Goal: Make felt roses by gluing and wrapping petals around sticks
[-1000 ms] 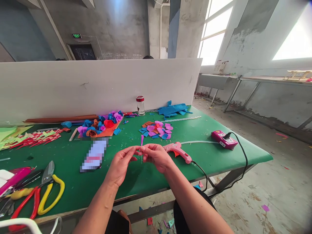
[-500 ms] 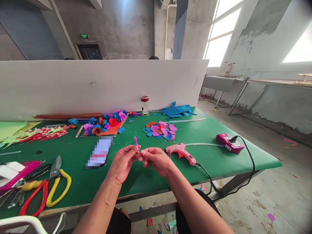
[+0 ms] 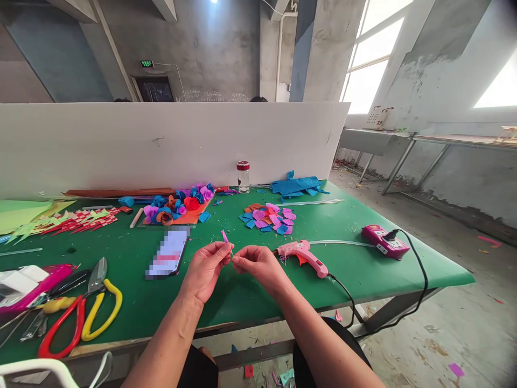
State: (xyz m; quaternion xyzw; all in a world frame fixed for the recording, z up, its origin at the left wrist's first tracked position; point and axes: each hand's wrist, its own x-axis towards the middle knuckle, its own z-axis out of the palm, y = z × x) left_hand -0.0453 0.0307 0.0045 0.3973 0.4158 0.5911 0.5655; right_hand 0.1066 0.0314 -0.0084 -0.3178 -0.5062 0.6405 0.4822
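Observation:
My left hand [image 3: 207, 267] pinches a small pink paper strip [image 3: 225, 236] on a thin wire, holding it just above the green table [image 3: 250, 296]. The fingers of my right hand [image 3: 258, 265] are closed on the lower end of the same piece, the two sets of fingertips almost touching. A pink hot glue gun [image 3: 302, 255] lies on the table just right of my right hand, and a pile of small cut paper pieces [image 3: 269, 217] in pink, blue and orange lies beyond both hands.
A phone [image 3: 168, 253] lies left of my hands. Pliers with red and yellow handles [image 3: 76, 318] and other tools sit at the near left. Paper roses [image 3: 177, 203], a small glass jar [image 3: 243, 177], blue scraps [image 3: 297, 184] and a pink power strip [image 3: 383, 242] stand farther back, before a white partition [image 3: 161, 143].
The pink strip has tilted from upright to leaning left, and my hands have turned the piece between the fingertips. The view has shifted slightly left.

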